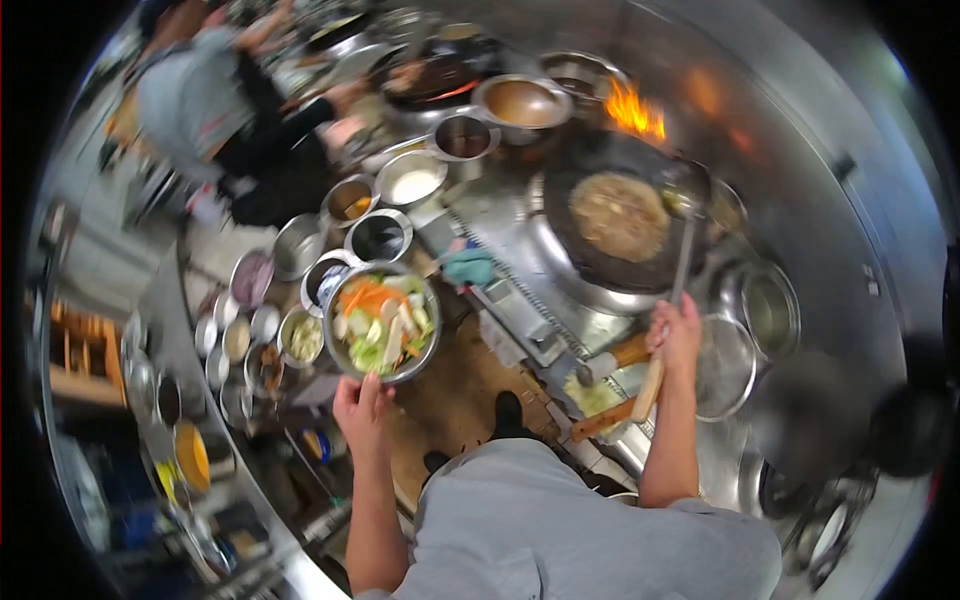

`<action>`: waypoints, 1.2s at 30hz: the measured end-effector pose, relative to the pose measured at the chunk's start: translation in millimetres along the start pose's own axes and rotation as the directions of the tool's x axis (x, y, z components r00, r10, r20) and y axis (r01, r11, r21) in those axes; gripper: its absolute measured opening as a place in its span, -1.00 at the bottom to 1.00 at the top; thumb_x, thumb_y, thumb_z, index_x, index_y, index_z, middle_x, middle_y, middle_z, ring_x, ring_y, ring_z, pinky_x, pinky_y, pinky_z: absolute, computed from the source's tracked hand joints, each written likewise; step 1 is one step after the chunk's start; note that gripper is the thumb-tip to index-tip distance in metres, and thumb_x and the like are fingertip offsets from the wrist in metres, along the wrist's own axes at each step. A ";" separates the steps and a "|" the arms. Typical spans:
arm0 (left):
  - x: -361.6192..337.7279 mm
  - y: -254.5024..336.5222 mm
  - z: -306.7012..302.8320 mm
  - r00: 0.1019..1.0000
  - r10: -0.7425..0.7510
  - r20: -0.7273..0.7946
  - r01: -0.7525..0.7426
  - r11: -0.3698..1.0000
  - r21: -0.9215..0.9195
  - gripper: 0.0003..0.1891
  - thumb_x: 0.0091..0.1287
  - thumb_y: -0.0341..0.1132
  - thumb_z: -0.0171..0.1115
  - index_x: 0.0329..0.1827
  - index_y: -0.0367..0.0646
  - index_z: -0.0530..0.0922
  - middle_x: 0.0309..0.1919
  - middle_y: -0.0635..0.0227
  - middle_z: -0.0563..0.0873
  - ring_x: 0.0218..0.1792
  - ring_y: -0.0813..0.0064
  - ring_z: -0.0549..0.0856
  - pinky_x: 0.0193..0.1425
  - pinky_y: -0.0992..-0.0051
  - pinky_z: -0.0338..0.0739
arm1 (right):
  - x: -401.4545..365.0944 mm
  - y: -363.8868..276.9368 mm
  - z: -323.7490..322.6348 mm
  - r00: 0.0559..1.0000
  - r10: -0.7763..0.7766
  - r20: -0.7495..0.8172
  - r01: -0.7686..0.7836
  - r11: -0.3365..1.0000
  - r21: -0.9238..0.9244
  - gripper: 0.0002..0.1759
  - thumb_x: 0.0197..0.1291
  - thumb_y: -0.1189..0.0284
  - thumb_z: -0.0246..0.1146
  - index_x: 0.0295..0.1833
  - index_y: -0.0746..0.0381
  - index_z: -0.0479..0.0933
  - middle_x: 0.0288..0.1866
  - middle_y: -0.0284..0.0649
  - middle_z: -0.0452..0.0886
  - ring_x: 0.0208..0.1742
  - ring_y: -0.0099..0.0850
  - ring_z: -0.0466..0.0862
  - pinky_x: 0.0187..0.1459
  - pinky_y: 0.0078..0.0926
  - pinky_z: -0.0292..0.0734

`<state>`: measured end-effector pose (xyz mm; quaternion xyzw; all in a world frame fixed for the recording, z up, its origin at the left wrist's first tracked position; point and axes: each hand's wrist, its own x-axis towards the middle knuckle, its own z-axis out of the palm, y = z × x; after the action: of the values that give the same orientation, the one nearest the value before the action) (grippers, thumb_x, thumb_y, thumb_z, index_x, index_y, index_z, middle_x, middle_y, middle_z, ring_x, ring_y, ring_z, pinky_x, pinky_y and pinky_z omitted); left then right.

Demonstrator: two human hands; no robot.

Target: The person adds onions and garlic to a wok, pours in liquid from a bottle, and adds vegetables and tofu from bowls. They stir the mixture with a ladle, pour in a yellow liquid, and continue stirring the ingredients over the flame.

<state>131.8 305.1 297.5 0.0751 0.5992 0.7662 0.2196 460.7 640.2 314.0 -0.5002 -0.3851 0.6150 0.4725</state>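
1. Vegetable bowl (pixel 385 325) is held up at the left, over small metal pots (pixel 300 335). The left hand (pixel 362 410) grips it, fingers pinching the near rim.
2. Right hand (pixel 675 335) has its fingers pressed together around the ladle (pixel 683 262), which reaches the wok (pixel 620 215).
3. Flame (pixel 635 110) burns behind the wok.

Open floor (pixel 462 392) runs between the near edge of the range (pixel 500 215) and the side table (pixel 190 300), with the bowl of vegetables (pixel 383 322) hanging over it. Seasoning pots (pixel 410 182) line the range's left edge; wok (pixel 620 215), ladle (pixel 683 258) and flame (pixel 635 110) block its middle.
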 end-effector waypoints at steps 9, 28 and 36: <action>115.7 -49.2 309.7 0.816 -0.111 0.568 -0.076 0.952 0.295 -0.72 0.41 -0.33 0.37 -0.39 -0.19 0.45 -0.39 0.32 0.67 -0.40 0.46 0.76 -0.30 0.50 0.63 | -45.5 -12.1 -48.6 0.980 0.136 0.143 -0.136 0.991 -0.009 -0.27 0.31 0.58 0.23 0.58 0.28 0.21 -0.58 -0.33 0.46 -0.77 -0.59 0.37 -0.75 -0.54 0.27; 121.9 -73.2 507.1 0.115 0.211 0.971 -0.976 -0.156 0.149 -0.93 0.38 -0.40 0.12 -0.14 -0.13 0.55 0.45 0.01 0.38 -0.10 -0.04 0.75 -0.10 0.03 0.69 | -61.1 -23.8 -79.3 0.992 0.106 -0.069 -0.114 0.984 -0.135 -0.24 0.37 0.58 0.21 0.65 0.23 0.16 -0.54 -0.44 0.43 -0.72 -0.66 0.36 -0.68 -0.60 0.28; 111.7 -53.4 497.4 0.098 0.209 0.973 -0.994 -0.037 0.107 -0.93 0.33 -0.42 0.15 -0.17 -0.14 0.54 0.39 -0.05 0.45 -0.12 -0.11 0.75 -0.10 0.04 0.69 | -40.6 -30.1 -61.6 0.991 0.132 0.020 -0.128 0.983 -0.133 -0.22 0.38 0.53 0.24 0.67 0.17 0.15 -0.47 -0.44 0.45 -0.65 -0.67 0.39 -0.61 -0.58 0.31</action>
<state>233.4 803.1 364.7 0.7802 0.5770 0.2286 -0.0784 529.1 608.7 340.2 -0.5454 -0.3980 0.6249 0.3920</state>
